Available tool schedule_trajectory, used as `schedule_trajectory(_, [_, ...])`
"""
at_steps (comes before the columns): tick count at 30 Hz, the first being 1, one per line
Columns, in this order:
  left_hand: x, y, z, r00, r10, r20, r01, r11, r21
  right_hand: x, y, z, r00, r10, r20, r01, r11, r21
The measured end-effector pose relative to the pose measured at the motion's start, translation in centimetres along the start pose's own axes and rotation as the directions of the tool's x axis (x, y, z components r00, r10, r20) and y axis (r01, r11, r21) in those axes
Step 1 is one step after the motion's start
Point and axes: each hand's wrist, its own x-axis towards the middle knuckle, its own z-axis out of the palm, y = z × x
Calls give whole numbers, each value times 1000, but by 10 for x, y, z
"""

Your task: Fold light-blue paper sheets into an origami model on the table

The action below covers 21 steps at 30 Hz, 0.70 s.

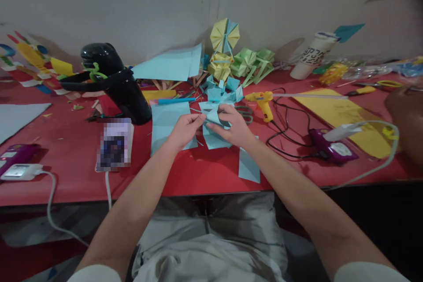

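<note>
Between my two hands is a small piece of light blue paper (213, 117), partly folded. My left hand (187, 128) pinches its left edge with thumb and index finger. On the other side, my right hand (233, 125) grips the paper, its fingers curled over the top and its thumb below. Light blue sheets (170, 123) lie flat under and beside the hands. A smaller blue piece (249, 165) rests near the table's front edge. Just beyond the hands sit folded blue paper shapes (221, 90). Scissors (245, 113) lie partly hidden behind my right hand.
A yellow glue gun (264, 103) lies to the right, its black cord running to a purple power strip (333, 145). A black bottle (115, 83) and a phone (115, 145) stand left. Folded paper ornaments (224, 35) and a white cup (312, 55) are at the back. Another person's arm (406, 119) shows far right.
</note>
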Motion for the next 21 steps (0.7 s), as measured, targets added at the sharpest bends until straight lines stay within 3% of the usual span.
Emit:
schedule_trajectory(4, [-1,0,0,996,-56,66,63,991,-117,0,-1,0,1000,13,-18,-13,1000,-8])
schedule_trajectory(8, [-2,4,0,992,-85,95,99,983,-156,1,2,0,998,-50,-37,48,998,-48])
schedule_trajectory(21, [0,7,-3,994,-97,50,106,971,-214,-1,5,-4,994,-108,-4,103,957,-271])
